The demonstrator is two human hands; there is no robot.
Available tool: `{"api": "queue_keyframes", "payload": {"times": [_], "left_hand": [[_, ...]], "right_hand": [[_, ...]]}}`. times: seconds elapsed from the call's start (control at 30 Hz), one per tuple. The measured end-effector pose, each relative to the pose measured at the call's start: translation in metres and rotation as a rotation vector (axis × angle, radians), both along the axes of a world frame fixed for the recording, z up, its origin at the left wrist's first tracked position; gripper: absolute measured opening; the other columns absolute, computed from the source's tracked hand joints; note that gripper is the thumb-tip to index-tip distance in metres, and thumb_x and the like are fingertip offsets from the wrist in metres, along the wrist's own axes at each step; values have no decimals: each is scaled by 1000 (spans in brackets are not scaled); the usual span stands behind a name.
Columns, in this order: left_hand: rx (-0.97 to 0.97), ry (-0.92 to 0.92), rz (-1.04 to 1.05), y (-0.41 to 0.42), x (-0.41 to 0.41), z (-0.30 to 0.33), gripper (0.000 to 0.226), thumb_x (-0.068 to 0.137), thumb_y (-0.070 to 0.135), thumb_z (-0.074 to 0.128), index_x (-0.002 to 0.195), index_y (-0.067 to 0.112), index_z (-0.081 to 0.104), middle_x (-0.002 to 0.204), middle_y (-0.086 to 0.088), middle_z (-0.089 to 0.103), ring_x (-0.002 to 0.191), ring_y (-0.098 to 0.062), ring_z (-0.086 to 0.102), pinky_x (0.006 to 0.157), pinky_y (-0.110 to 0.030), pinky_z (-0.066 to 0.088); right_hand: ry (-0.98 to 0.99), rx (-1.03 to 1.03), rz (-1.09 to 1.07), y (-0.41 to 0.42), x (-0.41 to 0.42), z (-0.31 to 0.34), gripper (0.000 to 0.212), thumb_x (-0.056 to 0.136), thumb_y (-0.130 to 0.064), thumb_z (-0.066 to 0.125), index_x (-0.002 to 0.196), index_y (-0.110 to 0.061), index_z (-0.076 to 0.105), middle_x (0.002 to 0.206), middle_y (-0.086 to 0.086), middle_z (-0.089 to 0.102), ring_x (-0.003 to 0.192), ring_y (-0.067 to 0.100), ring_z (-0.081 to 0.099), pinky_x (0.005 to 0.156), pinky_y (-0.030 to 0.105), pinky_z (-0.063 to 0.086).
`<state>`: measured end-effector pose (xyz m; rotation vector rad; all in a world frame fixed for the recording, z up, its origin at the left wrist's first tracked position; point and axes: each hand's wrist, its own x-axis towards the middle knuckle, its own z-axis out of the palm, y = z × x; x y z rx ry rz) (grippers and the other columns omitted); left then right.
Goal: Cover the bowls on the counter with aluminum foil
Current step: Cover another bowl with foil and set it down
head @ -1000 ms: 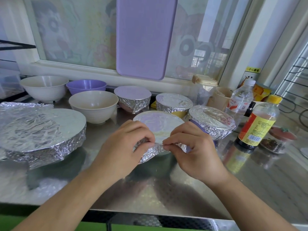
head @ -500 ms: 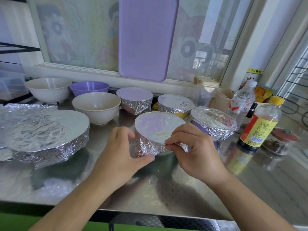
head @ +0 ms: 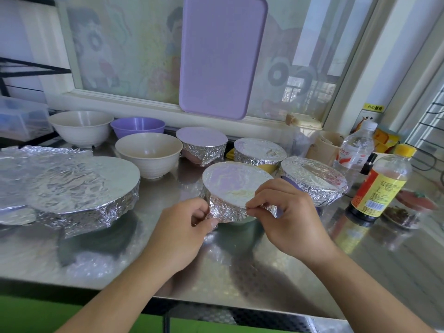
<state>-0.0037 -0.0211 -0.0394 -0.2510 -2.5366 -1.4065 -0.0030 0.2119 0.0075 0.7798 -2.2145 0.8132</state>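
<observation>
Both my hands pinch foil on the near bowl (head: pixel 236 188) at the counter's (head: pixel 264 267) front: left hand (head: pixel 182 227) crimps the skirt, right hand (head: pixel 286 212) presses the rim, probably to seal it. Three bowls (head: pixel 149 153) sit bare behind.

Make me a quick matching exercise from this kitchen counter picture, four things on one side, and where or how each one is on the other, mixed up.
Things:
1. small foil-covered bowl
2. purple plastic bowl
3. yellow-capped sauce bottle
4. large foil-covered round dish

States or places:
A. far left of the counter
B. uncovered, by the window sill
C. pinched by both hands
D. right side, upright

Pairs: 1-C, 2-B, 3-D, 4-A
</observation>
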Motion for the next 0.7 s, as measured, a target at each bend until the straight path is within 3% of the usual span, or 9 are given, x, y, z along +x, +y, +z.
{"api": "queue_keyframes", "payload": {"times": [0.1,0.23,0.4,0.53,0.7], "left_hand": [[96,-58,-91,-3,-6,0,11,88,10,79,84,17,72,83,4,77,84,-18,74,85,-36,54],[139,-93,-160,-5,-9,6,19,87,-3,77,83,16,78,85,6,80,89,-15,77,83,-24,52],[-55,27,-22,-1,-12,11,18,84,13,85,77,25,74,74,18,74,66,2,68,62,-13,46],[-206,157,130,-1,-12,13,30,78,30,90,75,25,60,70,13,64,71,-6,60,68,-38,52],[-415,157,191,-2,-14,19,35,85,49,81,80,21,61,77,8,63,81,-20,61,67,-39,44]], "right_hand": [[-8,4,-2,2,-1,0,28,75,12,86,78,-14,78,86,-12,66,86,13,65,76,23,50],[-34,16,2,5,-1,2,28,76,11,87,79,-16,79,86,-13,66,86,13,65,76,23,49],[-60,32,-3,4,-2,6,28,78,8,86,79,-18,78,87,-14,66,88,13,64,76,17,44],[-73,30,-5,3,-3,7,28,78,9,86,79,-18,78,86,-14,66,89,13,65,77,19,46],[-71,32,-4,3,-6,7,29,77,12,84,78,-17,78,85,-12,67,87,13,64,75,16,44]]}}
